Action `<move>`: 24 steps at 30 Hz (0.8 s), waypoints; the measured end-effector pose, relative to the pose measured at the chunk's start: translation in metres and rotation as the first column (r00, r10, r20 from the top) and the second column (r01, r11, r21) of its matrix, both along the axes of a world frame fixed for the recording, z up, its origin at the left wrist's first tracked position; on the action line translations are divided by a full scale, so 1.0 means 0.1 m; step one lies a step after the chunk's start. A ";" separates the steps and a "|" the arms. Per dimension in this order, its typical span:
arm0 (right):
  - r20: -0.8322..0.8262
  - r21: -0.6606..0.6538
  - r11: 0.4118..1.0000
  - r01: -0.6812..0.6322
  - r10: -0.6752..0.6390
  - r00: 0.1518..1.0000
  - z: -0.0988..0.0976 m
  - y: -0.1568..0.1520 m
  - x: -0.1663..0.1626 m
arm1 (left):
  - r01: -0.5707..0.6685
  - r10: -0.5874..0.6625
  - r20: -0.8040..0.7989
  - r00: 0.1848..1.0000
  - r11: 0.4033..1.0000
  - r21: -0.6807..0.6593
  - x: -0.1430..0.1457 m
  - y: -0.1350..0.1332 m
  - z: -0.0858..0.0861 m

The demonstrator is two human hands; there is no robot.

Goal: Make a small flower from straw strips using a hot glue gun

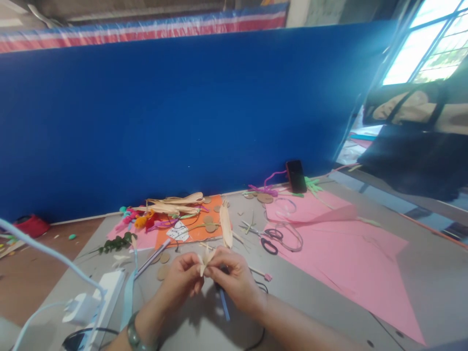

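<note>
A small cream flower, its pointed petals looking like dried husk, is pinched between my two hands over the near part of the table. My left hand grips it from the left with thumb and fingers closed. From the other side my right hand pinches its base. Beneath the right hand lies a dark object, mostly hidden, with a blue strip sticking out. Just beyond the hands lies a flat piece of dried husk. Scissors rest on the table to the right, blades partly apart.
Pink paper covers the right side; orange paper lies behind the hands under husk strips and colourful yarn pieces. A phone leans against the blue partition. At left stands a power strip with cables.
</note>
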State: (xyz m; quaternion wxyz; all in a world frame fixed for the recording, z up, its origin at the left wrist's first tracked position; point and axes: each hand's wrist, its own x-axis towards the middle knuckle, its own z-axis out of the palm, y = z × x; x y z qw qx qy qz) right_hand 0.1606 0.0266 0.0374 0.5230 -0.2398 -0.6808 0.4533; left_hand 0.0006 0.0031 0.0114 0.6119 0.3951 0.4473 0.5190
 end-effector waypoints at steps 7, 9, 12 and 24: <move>-0.022 -0.027 0.998 -0.058 0.058 0.998 0.02 0.04 0.02 | 0.035 -0.034 0.011 0.999 0.998 -0.043 -0.02 0.06 -0.08; -0.013 -0.029 0.997 -0.065 0.065 0.998 0.04 0.05 0.03 | 0.038 -0.038 0.003 0.999 0.998 -0.054 -0.02 0.06 -0.09; 0.007 -0.020 0.998 -0.062 0.062 0.998 0.06 0.05 0.05 | 0.048 -0.048 -0.005 0.999 0.997 -0.058 -0.01 0.05 -0.07; 0.275 0.552 0.828 0.100 -0.294 0.916 0.05 0.15 0.18 | -0.171 0.172 -0.121 0.978 0.985 0.014 -0.11 0.00 0.20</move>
